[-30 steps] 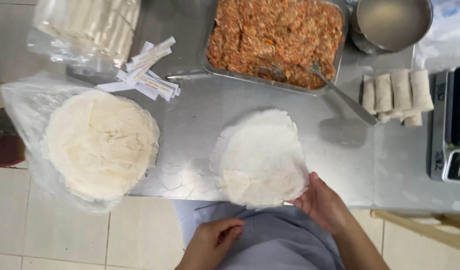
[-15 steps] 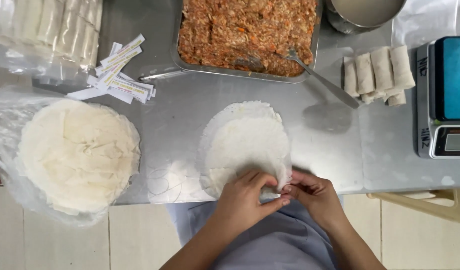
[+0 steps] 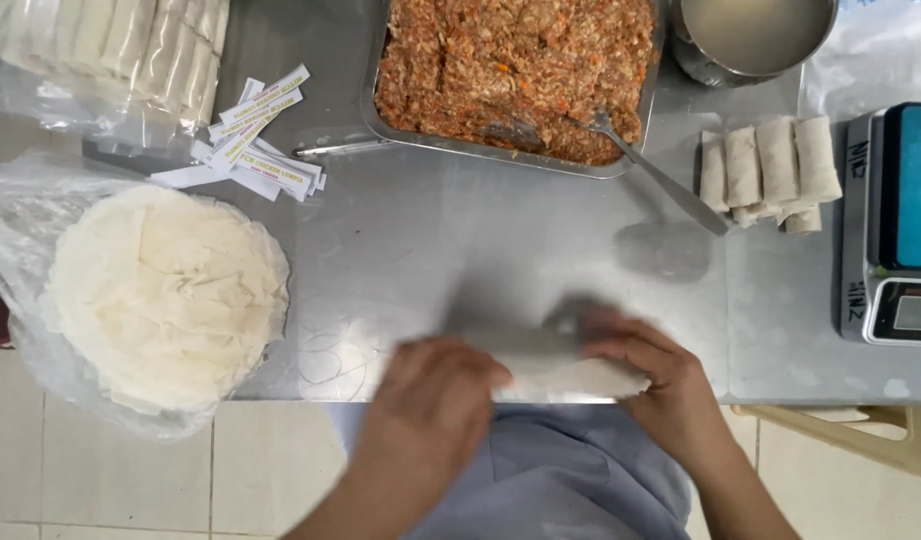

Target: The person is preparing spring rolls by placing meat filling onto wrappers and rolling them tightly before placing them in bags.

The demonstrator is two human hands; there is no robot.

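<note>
Head view: paper label strips (image 3: 249, 140) (white, narrow) beside wrapper bag (image 3: 41, 300).

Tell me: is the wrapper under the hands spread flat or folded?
Folded: the wrapper is a blurred narrow band between left hand and right hand.

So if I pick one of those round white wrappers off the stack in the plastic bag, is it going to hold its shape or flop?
Probably flop: the wrappers look very thin, with wrinkled, uneven edges. Likely light and tear-prone too, and the stacked sheets may cling together. The one under the left hand and right hand bends easily.
</note>
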